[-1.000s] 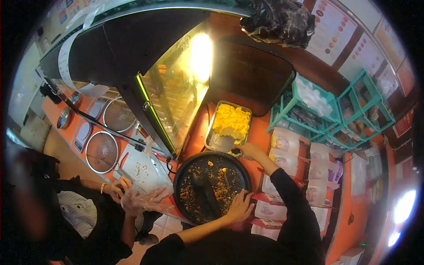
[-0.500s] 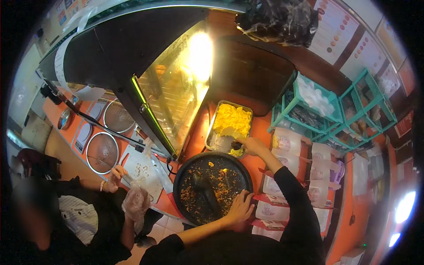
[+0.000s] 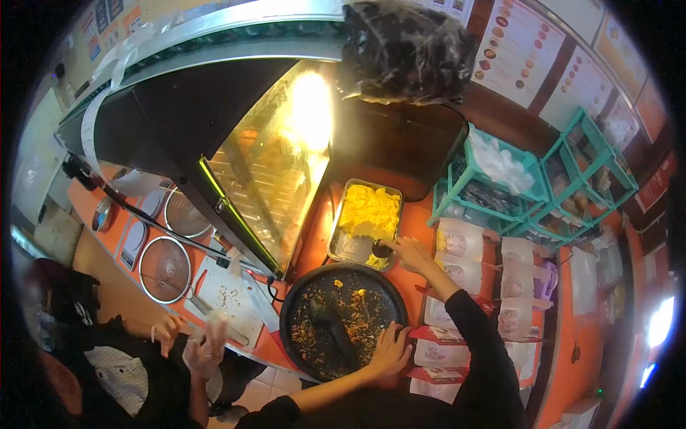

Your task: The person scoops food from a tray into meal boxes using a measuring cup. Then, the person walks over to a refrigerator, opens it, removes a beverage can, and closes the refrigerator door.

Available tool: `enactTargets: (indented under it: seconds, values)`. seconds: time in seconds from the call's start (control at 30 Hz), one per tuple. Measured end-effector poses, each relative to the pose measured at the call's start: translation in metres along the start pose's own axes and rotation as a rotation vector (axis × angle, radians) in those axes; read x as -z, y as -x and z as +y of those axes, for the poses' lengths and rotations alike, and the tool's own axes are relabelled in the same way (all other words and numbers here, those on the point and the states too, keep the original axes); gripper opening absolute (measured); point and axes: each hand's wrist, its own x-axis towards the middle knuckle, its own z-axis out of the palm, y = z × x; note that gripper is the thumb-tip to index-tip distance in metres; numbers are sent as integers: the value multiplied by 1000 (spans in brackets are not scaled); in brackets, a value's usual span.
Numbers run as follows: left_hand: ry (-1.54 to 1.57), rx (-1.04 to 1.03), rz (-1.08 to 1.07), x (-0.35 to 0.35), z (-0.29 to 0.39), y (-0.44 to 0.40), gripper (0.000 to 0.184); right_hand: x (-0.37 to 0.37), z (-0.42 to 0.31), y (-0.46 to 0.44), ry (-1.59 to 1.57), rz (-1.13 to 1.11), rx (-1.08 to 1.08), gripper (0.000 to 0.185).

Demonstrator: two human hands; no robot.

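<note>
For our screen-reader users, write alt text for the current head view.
The wearer's right hand holds a dark utensil at a metal tray of yellow food; the left hand rests on the edge of a round black pan scattered with brown crumbs.

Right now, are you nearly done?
Done, it seems: part of the tray is bare, and yellow bits lie in the pan. In hand: the right hand holds a dark tool at the tray; the left hand touches the pan. Left, probably: the yellow heap.
</note>
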Motion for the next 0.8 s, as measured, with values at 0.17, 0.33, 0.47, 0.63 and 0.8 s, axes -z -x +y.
enactTargets:
  seconds: [0.17,0.33,0.47,0.63,0.8]
  values:
    - [29,50,22,6,6,-3,52,-1,3,6,-112,-197,29,60]
    - [39,67,35,5,9,-1,53,2,12,-1,64,-84,-38,56]
    - [36,56,37,3,10,0,53,-7,3,-24,52,-109,-204,46]
    - [26,63,43,4,6,1,53,-28,-3,-26,18,-205,-268,42]
    - [20,61,56,0,4,6,53,-23,-19,-4,-9,-163,-332,39]
